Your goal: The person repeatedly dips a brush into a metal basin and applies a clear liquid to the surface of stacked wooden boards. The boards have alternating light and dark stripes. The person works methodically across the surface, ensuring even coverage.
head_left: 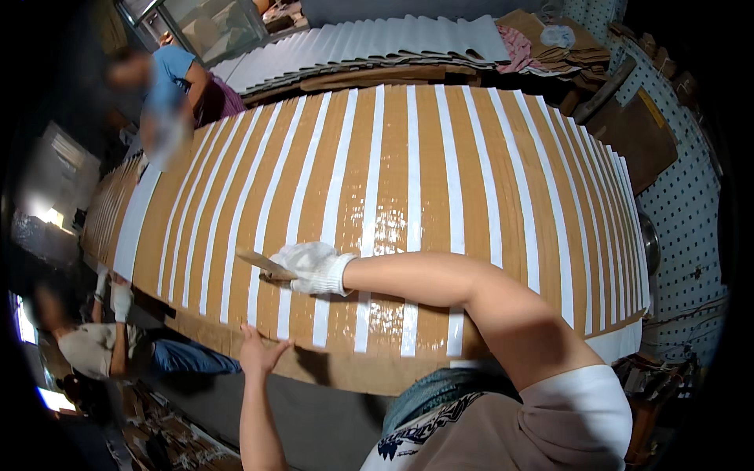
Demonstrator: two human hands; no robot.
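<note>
The row of brown sheets with white stripes [430, 173], running near to far, looks dull and maybe undone at left, where the bare left hand [260, 352] lies spread on the near edge. Over them, the white-gloved right hand [310, 268] grips a long, flat tan wooden tool [263, 263] pointing left and slightly away; rightward, the shiny middle seems done.

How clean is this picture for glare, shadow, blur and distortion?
Head view: glare speckles the strips near centre; head view: a dark shadow lies right of the left hand; head view: two co-workers' heads are blurred, outer strips bow, corners go black.
</note>
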